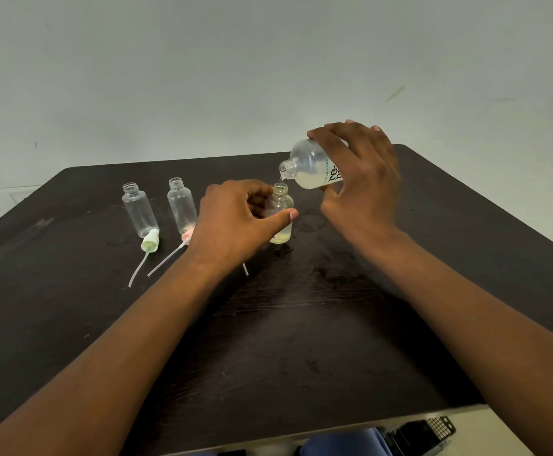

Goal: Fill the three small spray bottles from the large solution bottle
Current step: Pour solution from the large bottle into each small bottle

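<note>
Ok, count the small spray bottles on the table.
3. Two empty ones stand uncapped at the left, far-left bottle and second bottle; the third bottle, being filled, is held by the left hand.

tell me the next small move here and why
Probably tip the large solution bottle back upright to stop the pour. The right hand holds it tilted over the small spray bottle that the left hand steadies, and liquid looks close to that bottle's neck. The two other small bottles stand open and look empty, so one of them likely comes next.
</note>
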`<state>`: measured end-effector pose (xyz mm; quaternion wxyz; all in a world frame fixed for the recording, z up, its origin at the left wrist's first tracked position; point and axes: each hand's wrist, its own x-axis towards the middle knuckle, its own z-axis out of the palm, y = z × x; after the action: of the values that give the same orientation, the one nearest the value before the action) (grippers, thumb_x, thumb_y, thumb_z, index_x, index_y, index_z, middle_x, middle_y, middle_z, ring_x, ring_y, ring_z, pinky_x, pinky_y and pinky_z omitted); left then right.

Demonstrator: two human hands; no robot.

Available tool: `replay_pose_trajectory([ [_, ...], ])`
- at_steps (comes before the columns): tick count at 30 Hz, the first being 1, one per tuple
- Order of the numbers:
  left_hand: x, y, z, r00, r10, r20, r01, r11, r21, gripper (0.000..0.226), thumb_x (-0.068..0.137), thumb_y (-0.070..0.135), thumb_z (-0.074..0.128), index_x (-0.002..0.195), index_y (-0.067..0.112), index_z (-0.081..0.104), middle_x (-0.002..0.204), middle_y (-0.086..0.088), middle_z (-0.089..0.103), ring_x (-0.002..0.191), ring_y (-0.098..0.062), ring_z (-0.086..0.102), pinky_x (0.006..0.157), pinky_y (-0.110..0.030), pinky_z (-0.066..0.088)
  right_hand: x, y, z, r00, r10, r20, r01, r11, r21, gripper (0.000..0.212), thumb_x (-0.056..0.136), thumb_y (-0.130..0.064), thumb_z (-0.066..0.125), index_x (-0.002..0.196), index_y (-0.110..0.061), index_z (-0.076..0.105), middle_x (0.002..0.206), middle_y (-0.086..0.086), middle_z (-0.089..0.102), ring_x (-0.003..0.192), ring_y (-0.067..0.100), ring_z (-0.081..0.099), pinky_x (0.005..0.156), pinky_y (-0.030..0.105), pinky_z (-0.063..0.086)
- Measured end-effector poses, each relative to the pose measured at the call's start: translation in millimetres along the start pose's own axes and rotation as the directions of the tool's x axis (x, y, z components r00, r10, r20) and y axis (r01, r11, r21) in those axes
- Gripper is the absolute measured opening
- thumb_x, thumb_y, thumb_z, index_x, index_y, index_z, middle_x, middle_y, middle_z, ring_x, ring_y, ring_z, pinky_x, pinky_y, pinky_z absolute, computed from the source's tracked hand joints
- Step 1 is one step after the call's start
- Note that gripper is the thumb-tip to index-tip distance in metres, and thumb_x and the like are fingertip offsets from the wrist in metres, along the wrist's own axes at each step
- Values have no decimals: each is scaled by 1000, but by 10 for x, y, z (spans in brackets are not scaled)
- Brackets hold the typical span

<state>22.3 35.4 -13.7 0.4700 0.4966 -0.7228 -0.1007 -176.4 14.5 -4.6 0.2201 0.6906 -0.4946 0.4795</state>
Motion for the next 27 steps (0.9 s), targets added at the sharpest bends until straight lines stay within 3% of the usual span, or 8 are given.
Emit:
replay_pose_trajectory([
  [27,-11,22,-11,1000,-7,3,7,1000,5,43,79,47,90,111,20,82,85,18,73,81,3,72,82,-29,65,-6,-32,-32,1000,10,4,-10,1000,5,74,66,3,56,135,-22,68,137,1,66,136,28,56,122,49,34],
])
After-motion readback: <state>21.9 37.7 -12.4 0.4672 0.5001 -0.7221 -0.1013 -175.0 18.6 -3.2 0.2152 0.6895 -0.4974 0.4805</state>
